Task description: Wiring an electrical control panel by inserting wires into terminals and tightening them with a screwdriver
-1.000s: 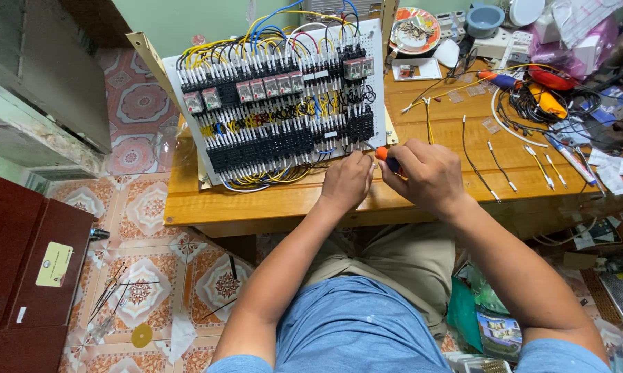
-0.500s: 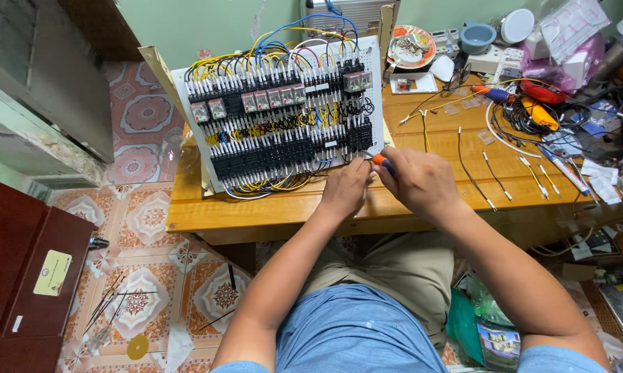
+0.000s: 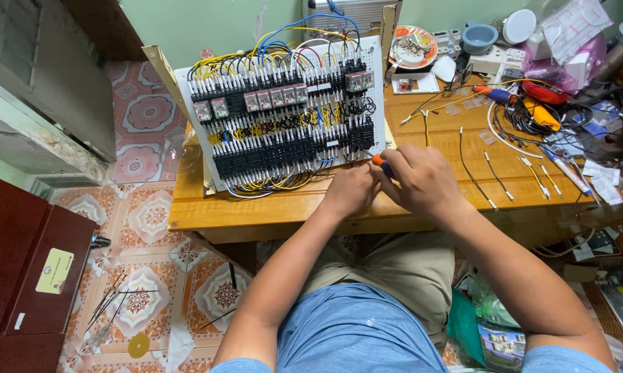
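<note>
Hands meet at the near right corner of the wired control panel [image 3: 284,117]; the left hand [image 3: 351,190] is curled with its fingertips pressed together against the panel's lower right edge, though what it pinches, if anything, is too small to tell; the right hand [image 3: 422,181] is closed around an orange-handled screwdriver [image 3: 379,159], of which only the handle end shows above the knuckles. The screwdriver's long axis runs from the right hand leftward and slightly away, toward the bottom row of black terminal blocks [image 3: 290,148], so the panel lies to the left of and beyond the grip, and the left hand is the nearer of the 2 to it. The panel stands tilted back on the wooden table [image 3: 270,211], strung with yellow, blue and red wires; a row of small clear relays [image 3: 252,102] sits in its upper part. To the right of the hands, short cut wires [image 3: 494,169] lie apart on the wood; farther back are a patterned plate [image 3: 413,45], a blue-grey cup [image 3: 478,38], and pink and white plastic bags [image 3: 570,41]. Down on the left, a dark red cabinet [image 3: 21,269] carries a rounded yellow-green label [image 3: 54,271] and 2 small white ones near its lower edge.
</note>
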